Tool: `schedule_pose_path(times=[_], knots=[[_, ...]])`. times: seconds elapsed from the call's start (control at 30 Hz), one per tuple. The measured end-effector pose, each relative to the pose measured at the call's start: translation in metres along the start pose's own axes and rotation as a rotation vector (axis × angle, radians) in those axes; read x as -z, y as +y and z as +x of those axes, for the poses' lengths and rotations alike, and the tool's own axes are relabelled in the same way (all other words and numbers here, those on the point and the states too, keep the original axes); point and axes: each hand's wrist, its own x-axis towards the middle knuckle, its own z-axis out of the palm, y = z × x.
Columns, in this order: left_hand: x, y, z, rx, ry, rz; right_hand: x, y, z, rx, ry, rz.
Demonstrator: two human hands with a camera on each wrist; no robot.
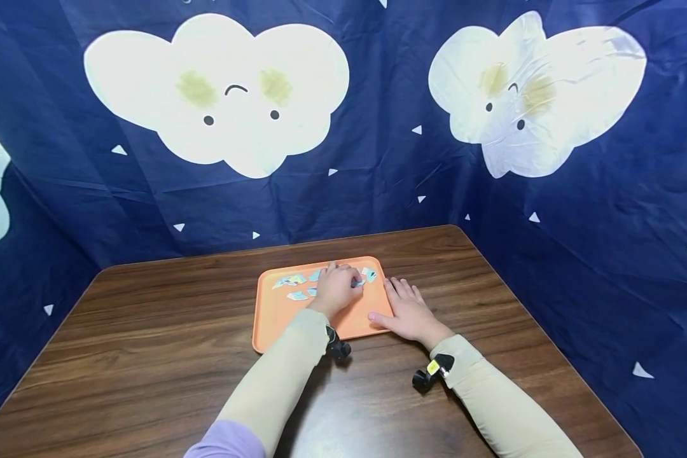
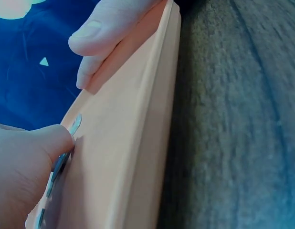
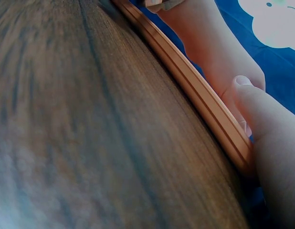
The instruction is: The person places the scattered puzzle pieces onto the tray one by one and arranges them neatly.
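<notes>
A shallow orange tray [image 1: 275,321] lies on the table with several flat, irregular light-blue picture puzzle pieces [image 1: 291,280] spread over its far half. My left hand [image 1: 336,287] reaches over the tray's middle, fingers bent down among the pieces. Thumb and fingers pinch one puzzle piece [image 2: 77,125], whose edge shows beyond the thumb in the left wrist view; the rest is covered by the hand. At the tray's right side lies my right hand [image 1: 409,313], fingers stretched forward along the rim and thumb over the near right corner. Two more pieces [image 1: 369,274] lie near the far right corner.
The brown wood-grain table [image 1: 166,343] extends around the tray on all sides. Behind it hangs a dark blue curtain [image 1: 378,203] with white clouds and small triangles. Each wrist wears a small black camera [image 1: 339,348].
</notes>
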Motion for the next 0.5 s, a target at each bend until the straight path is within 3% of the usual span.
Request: schedule_pose_path(times=[0.27, 0.5], knots=[[0.0007, -0.0002, -0.0013, 0.031, -0.008, 0.001, -0.0019, -0.0012, 0.002, 0.006, 0.0, -0.006], [-0.0015, -0.0021, -0.0028, 0.023, 0.002, -0.038, 0.0006, -0.0012, -0.0005, -0.003, -0.018, 0.013]])
